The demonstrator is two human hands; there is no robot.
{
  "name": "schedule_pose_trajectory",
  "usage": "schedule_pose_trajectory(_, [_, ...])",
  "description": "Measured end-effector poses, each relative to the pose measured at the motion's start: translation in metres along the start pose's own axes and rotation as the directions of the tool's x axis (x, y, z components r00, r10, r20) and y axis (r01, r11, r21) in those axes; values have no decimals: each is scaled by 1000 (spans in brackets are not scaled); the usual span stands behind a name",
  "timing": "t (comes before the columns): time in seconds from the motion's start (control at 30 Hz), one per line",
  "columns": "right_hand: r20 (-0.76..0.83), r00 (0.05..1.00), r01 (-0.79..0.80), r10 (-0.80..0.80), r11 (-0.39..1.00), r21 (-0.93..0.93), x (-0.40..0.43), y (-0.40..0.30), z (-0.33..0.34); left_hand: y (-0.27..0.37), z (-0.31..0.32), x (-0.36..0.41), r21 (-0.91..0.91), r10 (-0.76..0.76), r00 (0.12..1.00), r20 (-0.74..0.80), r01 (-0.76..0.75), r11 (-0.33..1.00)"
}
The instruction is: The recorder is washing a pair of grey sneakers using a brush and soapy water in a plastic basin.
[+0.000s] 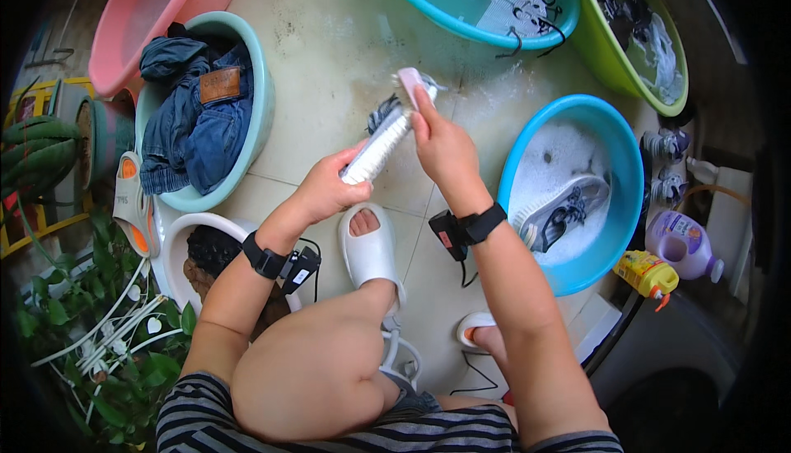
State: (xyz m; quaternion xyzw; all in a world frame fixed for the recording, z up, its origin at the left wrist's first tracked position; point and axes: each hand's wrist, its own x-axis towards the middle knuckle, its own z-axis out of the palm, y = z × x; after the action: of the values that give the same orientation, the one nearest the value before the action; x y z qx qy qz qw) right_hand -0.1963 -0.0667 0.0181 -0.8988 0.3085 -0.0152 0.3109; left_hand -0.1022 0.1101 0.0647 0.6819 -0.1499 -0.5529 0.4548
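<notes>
My left hand (327,188) grips one end of a sneaker (380,151) with a thick white sole, turned on its side above the tiled floor. In my right hand (450,151) is a pink-backed scrub brush (408,84), pressed against the far end of the shoe. The bristles are mostly hidden. To the right, a blue basin (508,171) holds white suds and a second grey sneaker (571,205) with dark laces. Both hands are above the floor, between this basin and a white slide (369,249) on one foot.
A pale green basin (262,113) of jeans (210,125), a pink tub (111,51) and a white basin (176,230) stand left. Ahead are a turquoise basin (420,11) and a lime-green tub (670,103). A yellow bottle (649,272) and a purple jug (680,243) lie right.
</notes>
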Motion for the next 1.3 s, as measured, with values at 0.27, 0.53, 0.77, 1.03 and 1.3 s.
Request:
schedule_pose_trajectory(0.27, [251, 963, 63, -98, 987, 146, -70, -38, -5, -1, -5, -3, -38, -177, 983, -38, 176, 984])
schedule_pose_trajectory(0.53, [48, 999, 7, -5, 999, -38, -10, 2, -1, -6, 3, 2, -31, 62, 994, -87, -64, 997])
schedule_pose_trajectory(0.77, [-1, 996, 84, -85, 989, -123, 7, 18, -3, -2, 9, -2, -16, 84, 992, -96, -86, 996])
schedule_pose_trajectory(1.03, [261, 944, 199, -200, 980, 30, -33, -11, -16, -13, 3, -7, 38, 80, 993, -82, -77, 996])
schedule_pose_trajectory(1.3, [251, 952, 143, -175, 979, 143, -60, -50, -17, -17, -7, -4, 117, 178, 955, -235, -155, 981])
